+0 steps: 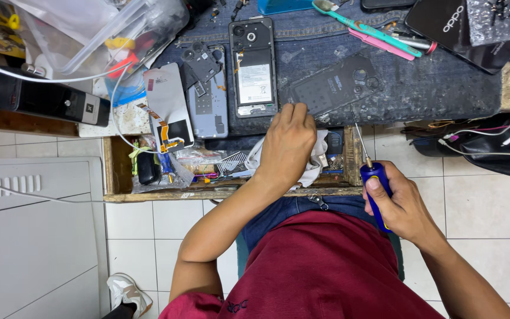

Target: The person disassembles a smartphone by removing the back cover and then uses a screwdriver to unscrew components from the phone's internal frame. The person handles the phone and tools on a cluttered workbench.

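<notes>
A thin black back cover (pixel 334 88), dark and slightly glossy with round camera cut-outs near one corner, is laid flat on the dark mat (pixel 444 88) of the worktop, close to its near edge. Its near corner is touched by the fingertips of the left hand (pixel 289 145), whose fingers are curled down together over a white cloth (pixel 317 165); nothing is clamped in it. Just beside the cover, toward the left, an opened phone (pixel 253 66) is seen with its battery exposed, and further left a grey frame (pixel 208 100) and a silver panel with an orange flex ribbon (pixel 168 106) are laid. A blue-handled screwdriver (pixel 374 183) is gripped in the closed right hand (pixel 405 207), held off the near edge with its thin shaft pointed up toward the cover. Toothbrushes (pixel 373 29) lie near the far edge.
</notes>
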